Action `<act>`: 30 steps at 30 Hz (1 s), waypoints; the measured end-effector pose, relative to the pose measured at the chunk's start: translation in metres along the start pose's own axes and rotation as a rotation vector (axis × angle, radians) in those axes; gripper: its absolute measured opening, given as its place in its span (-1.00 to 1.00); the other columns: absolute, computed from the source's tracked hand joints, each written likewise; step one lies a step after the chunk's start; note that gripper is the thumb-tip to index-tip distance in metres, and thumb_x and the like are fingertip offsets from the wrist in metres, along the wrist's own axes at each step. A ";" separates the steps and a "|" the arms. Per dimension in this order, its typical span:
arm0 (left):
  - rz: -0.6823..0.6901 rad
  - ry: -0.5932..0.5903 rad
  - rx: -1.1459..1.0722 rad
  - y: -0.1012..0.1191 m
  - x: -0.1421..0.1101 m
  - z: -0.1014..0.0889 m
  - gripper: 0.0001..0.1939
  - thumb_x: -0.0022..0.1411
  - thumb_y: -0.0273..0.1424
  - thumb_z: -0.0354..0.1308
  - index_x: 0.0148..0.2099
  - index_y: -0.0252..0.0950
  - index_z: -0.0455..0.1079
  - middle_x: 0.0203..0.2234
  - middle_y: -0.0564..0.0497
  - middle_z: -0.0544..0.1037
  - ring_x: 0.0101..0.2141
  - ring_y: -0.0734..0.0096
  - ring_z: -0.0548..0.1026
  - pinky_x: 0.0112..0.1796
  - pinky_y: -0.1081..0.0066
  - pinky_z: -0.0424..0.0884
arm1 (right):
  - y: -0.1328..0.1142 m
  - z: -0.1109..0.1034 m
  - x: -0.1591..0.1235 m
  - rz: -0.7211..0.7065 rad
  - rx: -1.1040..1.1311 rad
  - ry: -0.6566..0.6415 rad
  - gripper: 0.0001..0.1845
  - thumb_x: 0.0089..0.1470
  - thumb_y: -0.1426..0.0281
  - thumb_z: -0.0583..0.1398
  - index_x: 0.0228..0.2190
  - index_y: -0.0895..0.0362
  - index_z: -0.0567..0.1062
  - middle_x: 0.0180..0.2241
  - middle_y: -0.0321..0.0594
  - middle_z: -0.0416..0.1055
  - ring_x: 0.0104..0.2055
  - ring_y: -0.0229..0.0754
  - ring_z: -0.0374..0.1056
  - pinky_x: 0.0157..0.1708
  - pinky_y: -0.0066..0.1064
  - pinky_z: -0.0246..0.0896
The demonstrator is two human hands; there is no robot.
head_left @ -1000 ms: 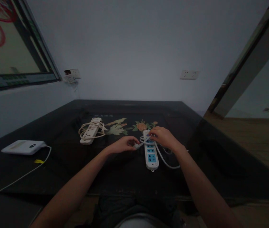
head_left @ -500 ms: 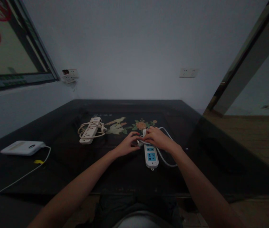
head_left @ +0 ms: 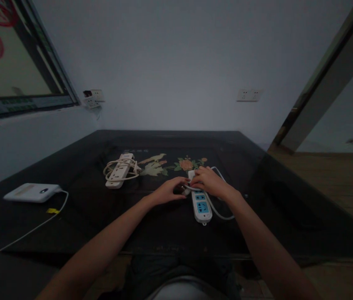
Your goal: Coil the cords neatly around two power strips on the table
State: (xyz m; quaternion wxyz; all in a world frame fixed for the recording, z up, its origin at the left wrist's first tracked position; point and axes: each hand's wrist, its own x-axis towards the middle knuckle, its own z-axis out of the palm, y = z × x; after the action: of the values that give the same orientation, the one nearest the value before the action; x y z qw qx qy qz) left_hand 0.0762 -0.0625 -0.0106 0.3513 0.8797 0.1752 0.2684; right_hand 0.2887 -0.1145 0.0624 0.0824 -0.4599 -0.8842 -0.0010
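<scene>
A white power strip (head_left: 202,207) with blue socket faces lies on the dark table, pointing away from me. My right hand (head_left: 210,182) is over its far half, fingers closed on the white power cord (head_left: 222,216), which loops out to the right. At the strip's left side my left hand (head_left: 172,190) curls its thumb and fingers about the plug (head_left: 185,191) of that cord. The fingertips of both hands nearly meet there, and they partly hide the plug and the strip's far sockets.
A second white power strip (head_left: 120,171), its cord wound round it, lies to the left on the table (head_left: 164,227). Farther left are a white box-shaped device (head_left: 33,192) with a cable and a yellow scrap (head_left: 53,211). Wall sockets (head_left: 249,95) are behind the table.
My left hand's fingers have closed in around the plug. The near end of the strip has swung slightly right. My right hand stays over the strip, and the view has shifted a little.
</scene>
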 end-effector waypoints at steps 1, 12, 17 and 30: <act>0.003 0.000 0.003 0.000 0.000 0.000 -0.54 0.07 -0.36 0.28 0.03 -0.25 0.30 0.09 -0.15 0.35 -0.01 0.25 0.41 0.01 0.21 0.33 | 0.000 0.000 -0.001 0.004 0.006 -0.006 -0.85 0.11 0.38 0.20 -0.33 0.05 0.60 -0.32 -0.17 0.42 -0.16 -0.09 0.23 -0.21 -0.29 -0.03; -0.011 0.054 0.009 -0.005 -0.001 -0.001 -0.60 0.05 -0.36 0.30 -0.06 -0.30 0.31 -0.02 -0.15 0.45 -0.02 0.26 0.44 -0.01 0.22 0.36 | 0.007 0.001 -0.001 0.036 0.047 -0.016 -0.88 0.09 0.38 0.21 -0.37 0.08 0.59 -0.31 -0.20 0.49 -0.17 -0.13 0.31 -0.22 -0.34 -0.04; -0.020 0.069 0.065 -0.006 -0.001 0.001 -0.69 0.07 -0.34 0.28 -0.15 -0.30 0.34 -0.05 -0.13 0.48 -0.01 0.26 0.44 -0.03 0.25 0.37 | 0.003 0.001 0.000 0.095 0.013 -0.040 -0.88 0.09 0.39 0.21 -0.38 0.11 0.58 -0.33 -0.19 0.53 -0.21 -0.14 0.38 -0.22 -0.34 0.01; -0.102 0.177 -0.005 -0.011 0.000 0.008 -0.67 0.09 -0.35 0.26 -0.10 -0.29 0.31 -0.15 -0.08 0.54 -0.17 0.32 0.54 -0.11 0.25 0.45 | -0.003 -0.011 -0.003 0.202 -0.070 0.060 -0.81 0.13 0.34 0.16 -0.37 0.08 0.59 -0.34 -0.21 0.50 -0.32 -0.20 0.35 -0.36 -0.39 -0.03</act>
State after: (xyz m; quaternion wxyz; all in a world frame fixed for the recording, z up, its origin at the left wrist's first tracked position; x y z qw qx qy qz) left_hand 0.0795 -0.0592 -0.0230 0.3496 0.8417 0.2494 0.3274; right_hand 0.2900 -0.1196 0.0726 0.0923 -0.5491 -0.8298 -0.0376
